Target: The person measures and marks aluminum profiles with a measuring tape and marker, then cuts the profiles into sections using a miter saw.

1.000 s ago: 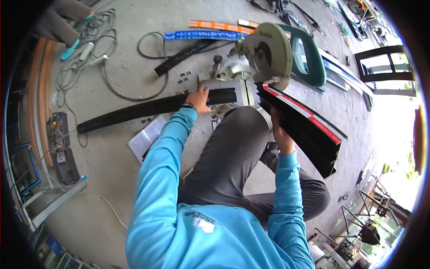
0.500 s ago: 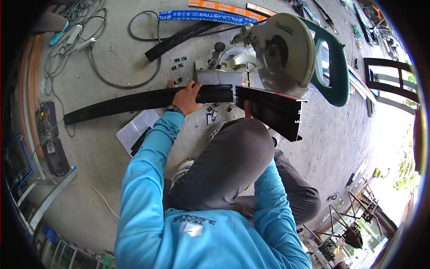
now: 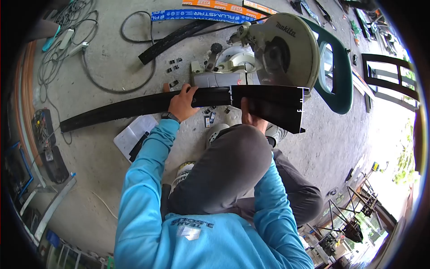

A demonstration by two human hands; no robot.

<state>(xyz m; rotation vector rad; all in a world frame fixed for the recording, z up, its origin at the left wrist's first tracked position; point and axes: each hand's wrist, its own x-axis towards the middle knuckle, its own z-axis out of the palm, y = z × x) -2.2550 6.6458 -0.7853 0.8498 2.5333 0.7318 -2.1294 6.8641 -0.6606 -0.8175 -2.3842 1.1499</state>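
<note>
A long black metal profile (image 3: 121, 105) lies across the front of the miter saw (image 3: 219, 80). My left hand (image 3: 182, 104) is wrapped over it left of the saw's middle. At its right end sits a shorter, wider black profile piece (image 3: 277, 105), with its cut end facing right. My right hand (image 3: 251, 115) grips this piece from below near its left end, partly hidden behind my knee. The two black pieces meet edge to edge in front of the saw base. The saw's round blade guard (image 3: 286, 49) stands just behind the short piece.
Small black parts (image 3: 174, 65) lie left of the saw and below the profile. A paper sheet (image 3: 134, 134) is on the floor. Cables (image 3: 96, 78) and a blue-wrapped profile (image 3: 201, 16) lie further back. An open toolbox (image 3: 49, 148) stands at the left.
The short piece has turned more level and its left end now meets the long profile with almost no gap. My right hand shows more. The view has shifted slightly.
</note>
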